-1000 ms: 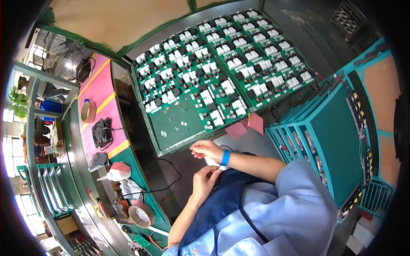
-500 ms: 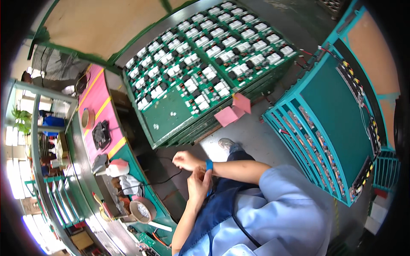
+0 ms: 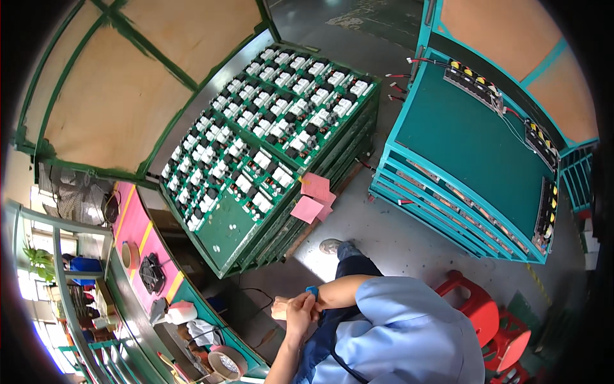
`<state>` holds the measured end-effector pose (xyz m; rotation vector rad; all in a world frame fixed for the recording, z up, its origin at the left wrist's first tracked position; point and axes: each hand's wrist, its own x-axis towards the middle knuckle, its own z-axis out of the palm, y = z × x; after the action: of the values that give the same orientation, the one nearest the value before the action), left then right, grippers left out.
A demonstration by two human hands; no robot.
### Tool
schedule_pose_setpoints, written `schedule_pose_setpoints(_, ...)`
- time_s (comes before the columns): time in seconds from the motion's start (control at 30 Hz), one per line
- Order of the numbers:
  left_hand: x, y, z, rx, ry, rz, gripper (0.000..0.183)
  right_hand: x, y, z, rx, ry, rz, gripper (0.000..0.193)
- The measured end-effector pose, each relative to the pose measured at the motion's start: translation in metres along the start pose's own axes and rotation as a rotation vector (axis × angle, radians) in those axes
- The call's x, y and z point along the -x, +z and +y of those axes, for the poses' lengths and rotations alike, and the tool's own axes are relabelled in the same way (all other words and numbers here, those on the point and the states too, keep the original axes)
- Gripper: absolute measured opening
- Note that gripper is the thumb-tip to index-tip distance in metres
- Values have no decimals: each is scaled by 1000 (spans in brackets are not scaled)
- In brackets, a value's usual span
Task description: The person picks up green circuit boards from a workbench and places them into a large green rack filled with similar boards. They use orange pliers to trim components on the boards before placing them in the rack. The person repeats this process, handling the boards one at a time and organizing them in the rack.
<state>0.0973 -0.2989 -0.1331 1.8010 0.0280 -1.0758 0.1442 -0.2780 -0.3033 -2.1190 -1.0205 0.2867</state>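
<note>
My left hand [image 3: 298,313] lies across the back of my right hand and wrist, its fingers wrapped round it beside a blue wristband [image 3: 312,291]. My right hand [image 3: 279,309] is partly covered by it; the part that shows looks curled in, with nothing visible in it. Both hands are in front of my body, above the floor. Farther off stands a green rack cart [image 3: 225,238], its top covered with rows of green circuit boards [image 3: 262,169] carrying white and black parts. Pink paper slips [image 3: 310,208] hang at its near corner.
On the right stands a teal cart [image 3: 460,147] with wired modules along its edge. Red plastic stools [image 3: 473,307] are behind me, to the right. Leftward runs a workbench with a pink mat [image 3: 133,224], tape rolls [image 3: 227,363], a white bottle [image 3: 181,312] and a cloth [image 3: 204,333].
My view has swung right, bringing the stools into sight and shifting the green cart leftward. My left hand has slid from the wristband onto my right hand.
</note>
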Motion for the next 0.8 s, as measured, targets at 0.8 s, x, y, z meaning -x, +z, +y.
schedule_pose_setpoints(0.8,25,20,6,37,315,-116,26,9,-101,-14,-65,111,513,9)
